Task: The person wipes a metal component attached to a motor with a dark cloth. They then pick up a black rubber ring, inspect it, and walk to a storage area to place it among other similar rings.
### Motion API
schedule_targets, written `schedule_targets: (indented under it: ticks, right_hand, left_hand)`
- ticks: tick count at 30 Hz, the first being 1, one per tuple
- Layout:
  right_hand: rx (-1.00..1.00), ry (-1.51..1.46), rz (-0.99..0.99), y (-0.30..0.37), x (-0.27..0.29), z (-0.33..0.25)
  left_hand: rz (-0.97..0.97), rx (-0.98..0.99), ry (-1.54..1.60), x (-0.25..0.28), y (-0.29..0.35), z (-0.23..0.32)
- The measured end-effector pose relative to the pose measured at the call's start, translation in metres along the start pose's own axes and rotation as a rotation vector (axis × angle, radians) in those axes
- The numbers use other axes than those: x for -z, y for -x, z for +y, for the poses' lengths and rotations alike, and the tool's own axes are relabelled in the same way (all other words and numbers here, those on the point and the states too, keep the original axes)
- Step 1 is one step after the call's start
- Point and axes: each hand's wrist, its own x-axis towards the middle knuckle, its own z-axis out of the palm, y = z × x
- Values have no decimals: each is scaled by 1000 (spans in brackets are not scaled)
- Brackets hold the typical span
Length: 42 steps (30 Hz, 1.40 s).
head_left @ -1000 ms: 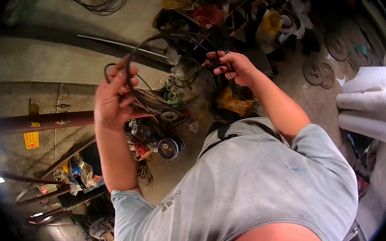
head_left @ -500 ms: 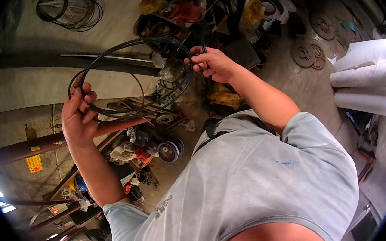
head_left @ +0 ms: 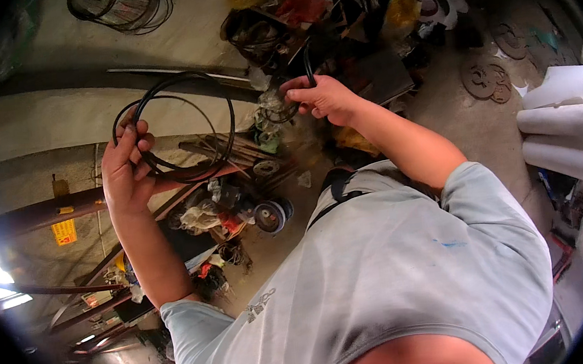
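Observation:
My left hand [head_left: 125, 163] is closed round one side of a coil of thin black cable [head_left: 233, 128], whose loops hang out to the right of my fingers. Opposite it, my right hand [head_left: 326, 100] grips a second bundle of black cable [head_left: 308, 64]. One part of that bundle rises above the fist, and a loop curves below the fingers. A gap lies between the left coil and my right hand. Whether the two bundles are joined cannot be made out.
Dark clutter with plastic bags [head_left: 401, 13] fills the far side. Another wire coil [head_left: 122, 12] lies at the far left. A long brown pipe [head_left: 21, 216] runs below my left hand. White rolls [head_left: 559, 121] lie at right, near round metal plates [head_left: 484, 80]. A wheel-like reel [head_left: 272, 217] sits on the floor.
The wide loops that spanned both hands are now a smaller coil hanging from my left hand alone. My right hand is apart from it, still holding cable. The whole view has shifted slightly.

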Motion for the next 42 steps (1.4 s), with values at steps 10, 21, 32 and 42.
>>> schedule_targets:
  ticks: [10, 21, 32, 42]
  right_hand:
    - [-173, -81, -118, -40, -51, 66]
    - [-279, -200, -150, -48, -43, 80]
    - [-250, -176, -98, -54, -29, 72]
    - [-186, -118, -20, -57, -27, 48]
  left_hand:
    - [66, 42, 189, 38, 12, 3]
    - [355, 159, -189, 36, 45, -11]
    - [242, 292, -295, 51, 40, -17]
    - [229, 340, -147, 76, 34, -44]
